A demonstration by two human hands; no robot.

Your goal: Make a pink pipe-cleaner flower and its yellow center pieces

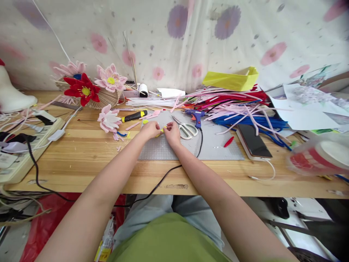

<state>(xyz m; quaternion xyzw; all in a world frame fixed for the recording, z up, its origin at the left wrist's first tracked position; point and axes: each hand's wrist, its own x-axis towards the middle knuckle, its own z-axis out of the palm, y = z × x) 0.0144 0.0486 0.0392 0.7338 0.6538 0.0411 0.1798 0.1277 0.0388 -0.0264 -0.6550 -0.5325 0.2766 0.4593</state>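
Observation:
Over the grey cutting mat (218, 151), my left hand (149, 130) and my right hand (172, 134) pinch a small yellow strip (161, 132) between them. The strip is mostly hidden by the fingers, and its exact kind cannot be made out. Just right of my right hand lie white-handled scissors (187, 131). Behind those rests a blue glue gun (196, 115) with a black cord. Close to my left hand are a yellow round piece (145, 122) and a pink-and-white pipe-cleaner flower (109, 119). A yellow-and-black cutter knife (134, 116) lies behind my left hand.
Red and pink fuzzy flowers (85, 91) stand at the back left. Bundles of pipe cleaners (240, 109) cover the back right, near a phone (255, 142) and a plastic-wrapped cup (319, 156). A power strip (24, 156) sits at left; the glue gun's cord crosses the front edge.

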